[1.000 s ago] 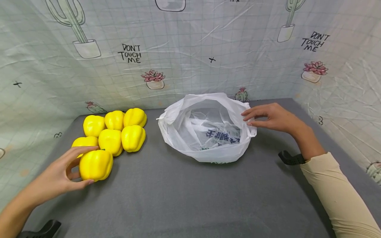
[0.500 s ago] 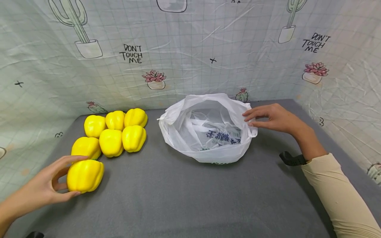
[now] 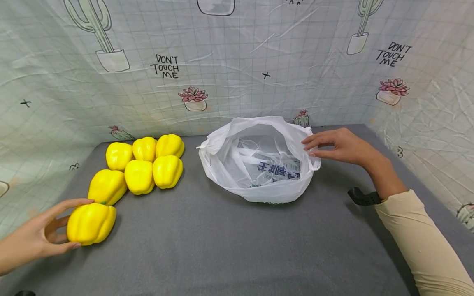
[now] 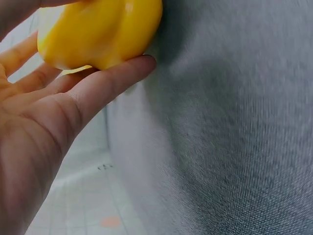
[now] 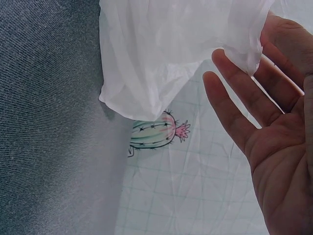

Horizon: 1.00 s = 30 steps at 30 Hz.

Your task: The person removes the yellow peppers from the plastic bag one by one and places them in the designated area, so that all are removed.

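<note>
My left hand [image 3: 35,236] holds a yellow bell pepper [image 3: 91,224] between the thumb and fingers, low at the table's left side. In the left wrist view the thumb lies along the side of that pepper [image 4: 105,34], close to the grey cloth. Just behind it is another yellow pepper [image 3: 107,186]. My right hand [image 3: 342,146] is at the right rim of a white plastic bag [image 3: 259,193], fingers extended and fingertips at the rim. From the right wrist, the bag's corner [image 5: 146,93] hangs in front of some fingers.
Several more yellow peppers [image 3: 139,176] sit in rows at the back left. The bag's mouth gapes upward, with crumpled printed plastic [image 3: 277,168] visible inside. A grey cloth [image 3: 222,246] covers the table, and a patterned curtain [image 3: 237,70] stands behind it.
My left hand has moved left and nearer to me with the pepper, uncovering the pepper behind. The right hand and bag have stayed in place.
</note>
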Available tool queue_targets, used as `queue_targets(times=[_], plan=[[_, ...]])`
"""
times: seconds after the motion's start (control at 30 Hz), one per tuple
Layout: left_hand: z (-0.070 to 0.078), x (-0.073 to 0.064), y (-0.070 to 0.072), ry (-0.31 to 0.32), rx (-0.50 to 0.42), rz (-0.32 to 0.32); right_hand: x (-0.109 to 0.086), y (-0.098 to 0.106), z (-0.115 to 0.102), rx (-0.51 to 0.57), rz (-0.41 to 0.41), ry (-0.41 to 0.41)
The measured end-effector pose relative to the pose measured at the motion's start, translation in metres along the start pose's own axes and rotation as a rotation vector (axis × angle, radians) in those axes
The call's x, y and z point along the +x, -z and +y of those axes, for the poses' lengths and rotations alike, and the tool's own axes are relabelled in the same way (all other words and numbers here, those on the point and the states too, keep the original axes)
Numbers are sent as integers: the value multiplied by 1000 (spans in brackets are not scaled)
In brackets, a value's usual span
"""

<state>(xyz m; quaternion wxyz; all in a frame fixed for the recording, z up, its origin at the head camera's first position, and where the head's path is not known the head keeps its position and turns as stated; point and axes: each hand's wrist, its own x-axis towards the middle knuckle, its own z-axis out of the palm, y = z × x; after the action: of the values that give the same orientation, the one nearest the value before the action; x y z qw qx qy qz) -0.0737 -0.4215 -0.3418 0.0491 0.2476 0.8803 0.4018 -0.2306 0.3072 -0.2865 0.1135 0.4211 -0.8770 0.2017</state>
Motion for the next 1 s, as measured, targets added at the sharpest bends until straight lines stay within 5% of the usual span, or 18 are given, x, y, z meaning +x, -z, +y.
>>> queue_targets(times=[0.37,0.7,1.0], plan=[[-5,13,8,18,4,0,3,2,1,2,2,31],[-5,23,9,-29,71,6,2,1,0,1,-6,29],[-8,22,10,22,138,12,-2,0,-2,-2,-25,16]])
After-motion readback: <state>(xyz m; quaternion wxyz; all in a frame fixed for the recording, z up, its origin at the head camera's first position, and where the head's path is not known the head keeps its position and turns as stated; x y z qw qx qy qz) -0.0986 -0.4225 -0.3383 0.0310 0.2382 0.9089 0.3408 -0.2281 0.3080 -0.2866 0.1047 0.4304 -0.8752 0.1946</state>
